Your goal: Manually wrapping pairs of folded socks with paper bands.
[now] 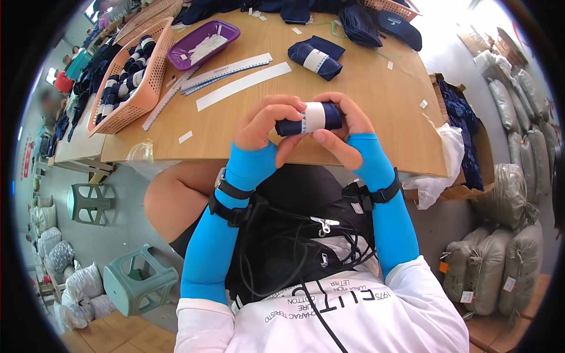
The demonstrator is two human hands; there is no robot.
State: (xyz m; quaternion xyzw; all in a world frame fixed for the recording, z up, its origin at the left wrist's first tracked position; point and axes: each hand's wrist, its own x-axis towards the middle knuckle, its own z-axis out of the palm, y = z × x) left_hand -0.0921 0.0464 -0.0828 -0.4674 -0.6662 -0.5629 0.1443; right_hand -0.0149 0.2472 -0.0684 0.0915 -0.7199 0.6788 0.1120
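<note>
Between my two hands is a rolled navy fabric bundle with a white paper band around its middle, held just over the table's near edge. My left hand grips its left end, thumb below and fingers on top. Around the right end curl the fingers of my right hand, its thumb near the band's lower edge. Farther back on the table lies another banded navy bundle, with a looser flap of cloth at its upper right. White paper strips rest to the left of it.
A purple tray holds small white slips. At left stands a peach basket of banded navy bundles. Navy caps lie at the far right of the wooden table. Beside the table are an open carton and green stools.
</note>
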